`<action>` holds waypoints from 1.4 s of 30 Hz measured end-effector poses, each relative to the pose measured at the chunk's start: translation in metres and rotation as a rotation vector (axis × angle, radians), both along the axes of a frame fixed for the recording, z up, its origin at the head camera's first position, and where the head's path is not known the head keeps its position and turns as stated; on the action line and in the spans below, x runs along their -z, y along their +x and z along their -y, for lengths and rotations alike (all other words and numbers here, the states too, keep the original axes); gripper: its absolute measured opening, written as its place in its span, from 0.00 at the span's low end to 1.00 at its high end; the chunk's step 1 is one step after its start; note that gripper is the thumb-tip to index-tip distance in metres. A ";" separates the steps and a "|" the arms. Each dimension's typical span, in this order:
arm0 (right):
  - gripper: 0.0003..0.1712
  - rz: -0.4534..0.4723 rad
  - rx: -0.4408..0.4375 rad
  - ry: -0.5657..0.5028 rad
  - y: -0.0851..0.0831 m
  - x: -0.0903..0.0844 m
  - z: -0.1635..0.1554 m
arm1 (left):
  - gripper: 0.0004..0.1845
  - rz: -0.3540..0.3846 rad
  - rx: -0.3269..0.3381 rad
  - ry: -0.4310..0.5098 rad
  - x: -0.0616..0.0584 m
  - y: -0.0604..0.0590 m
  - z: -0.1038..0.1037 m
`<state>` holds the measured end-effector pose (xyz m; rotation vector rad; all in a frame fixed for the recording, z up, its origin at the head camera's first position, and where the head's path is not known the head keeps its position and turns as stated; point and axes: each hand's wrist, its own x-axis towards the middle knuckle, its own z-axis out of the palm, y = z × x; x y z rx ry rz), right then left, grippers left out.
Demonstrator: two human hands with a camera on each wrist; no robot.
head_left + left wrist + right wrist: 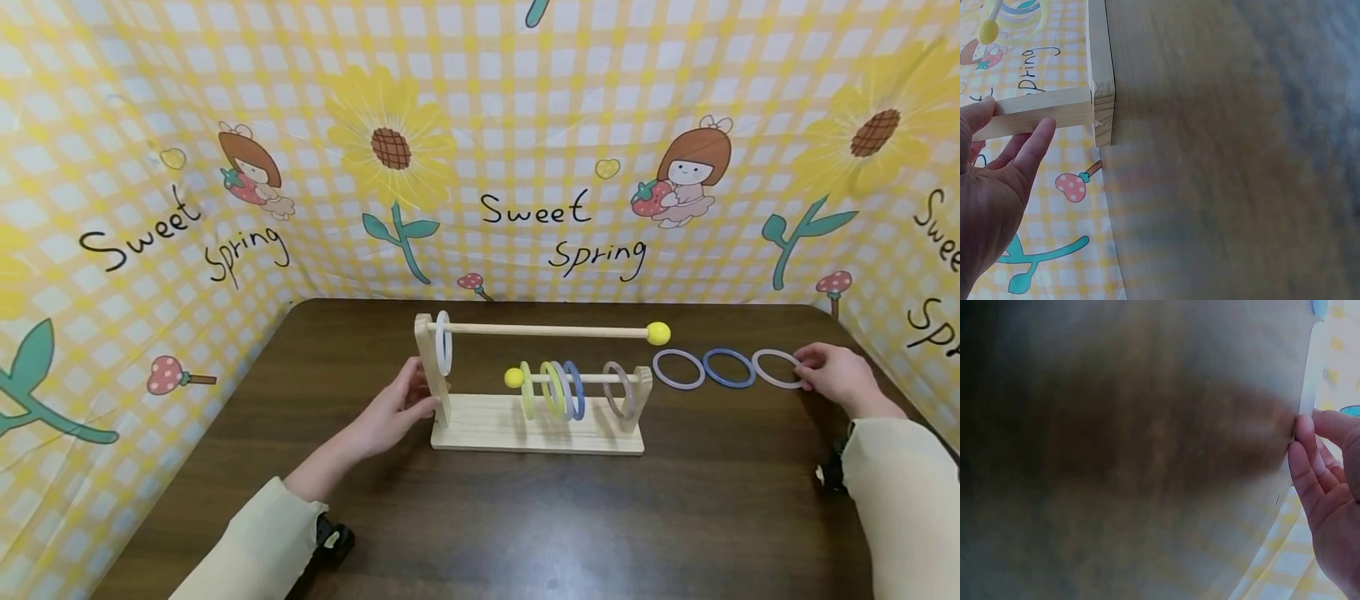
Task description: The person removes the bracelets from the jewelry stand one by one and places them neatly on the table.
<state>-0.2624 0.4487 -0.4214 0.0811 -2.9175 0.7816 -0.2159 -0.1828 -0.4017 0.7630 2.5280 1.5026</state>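
Through the head camera I see the wooden stand (495,427) in the middle of the dark desk (525,525), nearer the far edge than the near one. The left hand (388,414) grips the tall upright (1066,114) at the stand's left end, thumb and fingers bent about it, as the left wrist view shows me. Over toward the desk's far right corner, the right hand (838,375) pinches the right side of a pale ring (1310,375) between thumb and fingertips. I cannot tell whether that ring is lifted from the desk. To its left, in a row along the far edge, lie a blue ring (735,386) and then a lilac ring (682,388), so near one another that I cannot make out whether they touch. On the stand, the upper rod (547,331) carries one white ring (449,350) right beside the tall upright and ends on the right in a yellow ball (658,333). The lower rod (597,378) holds several rings, two of them yellow-green, with a second yellow ball (513,377) at its left end.
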 end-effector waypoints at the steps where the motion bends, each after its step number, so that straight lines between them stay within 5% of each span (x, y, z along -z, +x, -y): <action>1: 0.10 0.001 0.001 0.003 0.000 0.000 0.001 | 0.27 0.002 -0.003 -0.003 0.000 0.000 0.000; 13: 0.12 -0.034 0.005 0.022 0.006 -0.008 0.001 | 0.25 0.013 0.011 -0.002 0.000 0.000 -0.002; 20: 0.18 -0.039 0.039 -0.101 0.014 -0.021 0.003 | 0.26 0.007 0.004 -0.011 0.000 0.000 -0.001; 27: 0.17 -0.179 0.041 -0.158 0.027 -0.047 0.027 | 0.26 0.000 0.009 -0.010 -0.001 -0.001 -0.002; 31: 0.07 -0.230 0.026 -0.282 0.037 -0.067 0.054 | 0.25 -0.011 0.015 -0.008 -0.001 -0.001 -0.001; 36: 0.15 -0.345 -0.016 -0.446 0.047 -0.089 0.093 | 0.25 -0.016 0.007 -0.019 0.000 -0.001 0.001; 42: 0.17 -0.492 -0.078 -0.493 0.063 -0.104 0.137 | 0.26 -0.006 -0.001 -0.022 0.000 -0.002 0.001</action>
